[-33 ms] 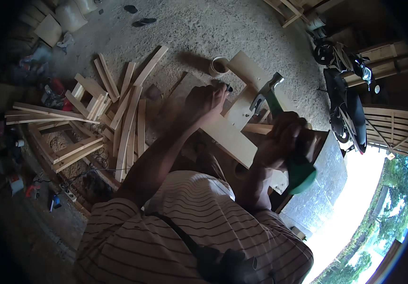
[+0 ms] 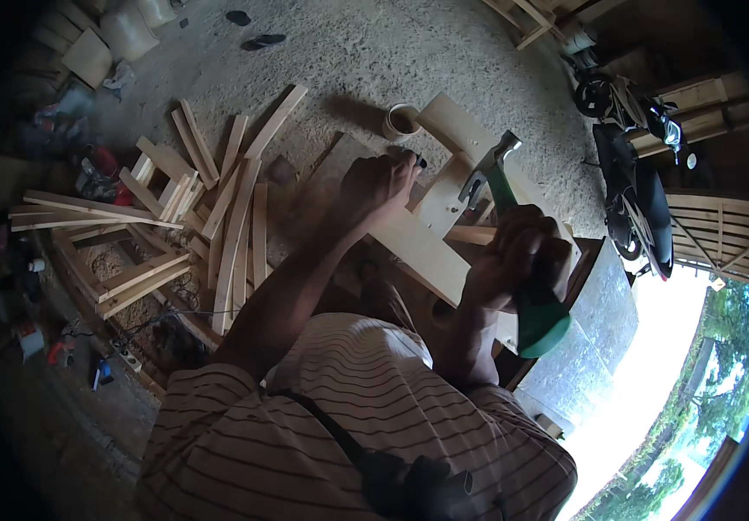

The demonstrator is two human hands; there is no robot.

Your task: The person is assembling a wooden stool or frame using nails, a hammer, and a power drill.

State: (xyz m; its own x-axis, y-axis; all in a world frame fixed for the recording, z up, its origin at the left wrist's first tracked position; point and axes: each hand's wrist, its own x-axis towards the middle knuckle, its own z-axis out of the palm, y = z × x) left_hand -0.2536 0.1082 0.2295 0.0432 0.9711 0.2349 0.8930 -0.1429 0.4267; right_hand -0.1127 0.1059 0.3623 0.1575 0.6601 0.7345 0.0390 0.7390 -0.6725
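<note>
My right hand is wrapped round the green grip of a claw hammer. Its metal head points up and away from me, above pale wooden boards, and the grip's wide green end sticks out below my fist. My left hand is closed at the left end of a pale board. A small dark tip juts out at the right of these fingers; I cannot make out what it belongs to. Another board lies beyond, at an angle to the first.
A round pot stands on the rough floor past the boards. Loose wooden strips are heaped at the left, with a cable near them. A grey metal-like sheet lies at the right. Farther right stands a motorbike.
My right hand has tilted the hammer slightly, so the green end of its grip sits a little farther left. The left hand has stayed in place.
</note>
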